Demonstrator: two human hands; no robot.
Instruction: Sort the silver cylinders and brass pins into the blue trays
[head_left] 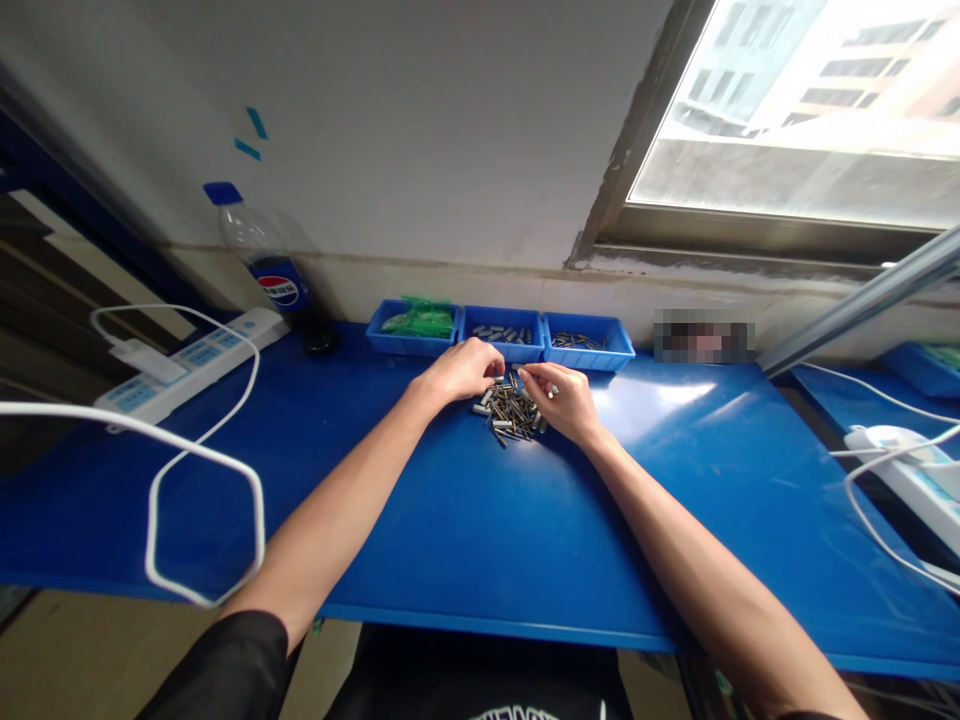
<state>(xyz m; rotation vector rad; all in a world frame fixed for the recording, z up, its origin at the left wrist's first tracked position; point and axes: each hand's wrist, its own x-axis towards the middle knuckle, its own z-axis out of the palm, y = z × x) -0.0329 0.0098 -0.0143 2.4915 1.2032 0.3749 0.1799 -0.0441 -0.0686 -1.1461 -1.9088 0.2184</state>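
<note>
The grip of the right hand, at the heap's two to three o'clock, is nearly closed, a small silvery piece among its curled fingers. The left hand, at ten, bends down; its hold cannot be told. The heap mixes slender dark-and-brassy pins with short silvery cylinders on the blue bench. Three bins stand at twelve.

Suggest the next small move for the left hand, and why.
Probably have the left hand lift a silvery cylinder from the mixed pile toward the middle blue bin: that hand is at the pile, and the bin holds similar-looking grey pieces.
</note>
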